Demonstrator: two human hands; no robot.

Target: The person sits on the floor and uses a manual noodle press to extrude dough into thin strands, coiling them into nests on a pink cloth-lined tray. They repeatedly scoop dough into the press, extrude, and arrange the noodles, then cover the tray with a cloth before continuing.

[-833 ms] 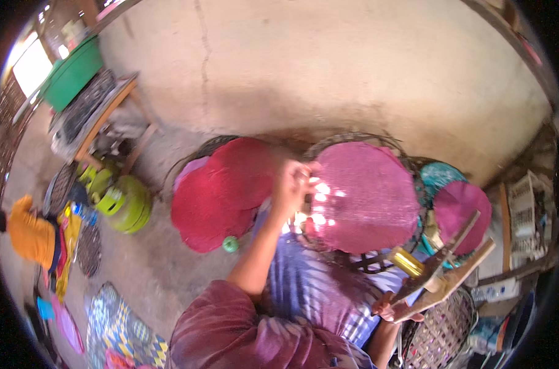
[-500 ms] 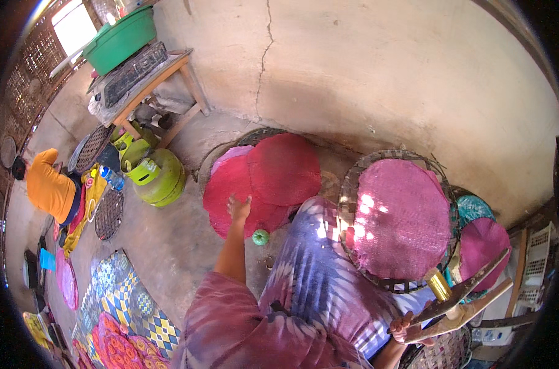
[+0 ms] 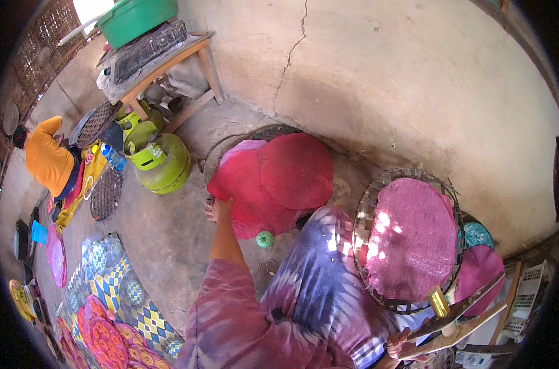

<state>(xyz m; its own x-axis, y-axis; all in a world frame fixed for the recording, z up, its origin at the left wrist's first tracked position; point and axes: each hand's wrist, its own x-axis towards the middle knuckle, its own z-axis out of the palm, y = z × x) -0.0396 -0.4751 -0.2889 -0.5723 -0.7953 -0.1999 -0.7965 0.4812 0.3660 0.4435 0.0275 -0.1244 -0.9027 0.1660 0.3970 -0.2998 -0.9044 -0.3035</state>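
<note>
Limp red sheets, best held at the rim

The red sheets (image 3: 295,169) lie overlapping on the floor side, just left of the wearer's knee, with a dark woven rim (image 3: 278,131) showing behind them. They look thin, broad and light, more soft than stiff; I'd expect them to sag if lifted from one point and perhaps tear if pinched hard. The outer edge seems the place to take hold, with the fingers spread beneath for support. Whether the surface is slick or tacky cannot be told.

The left hand (image 3: 214,210) is at the left edge of the sheets; whether it grips that edge or only touches it is unclear. The right hand (image 3: 400,345) is curled round the lower ends of a wooden tool (image 3: 470,322), which looks rigid; a gold cylinder (image 3: 438,301) sits near its dark bar.

A green ball (image 3: 264,239) lies by the sheets' near edge. To the right, a pink sheet (image 3: 411,246) lies on a basket (image 3: 363,206). Farther left stand green gas bottles (image 3: 162,163).
</note>
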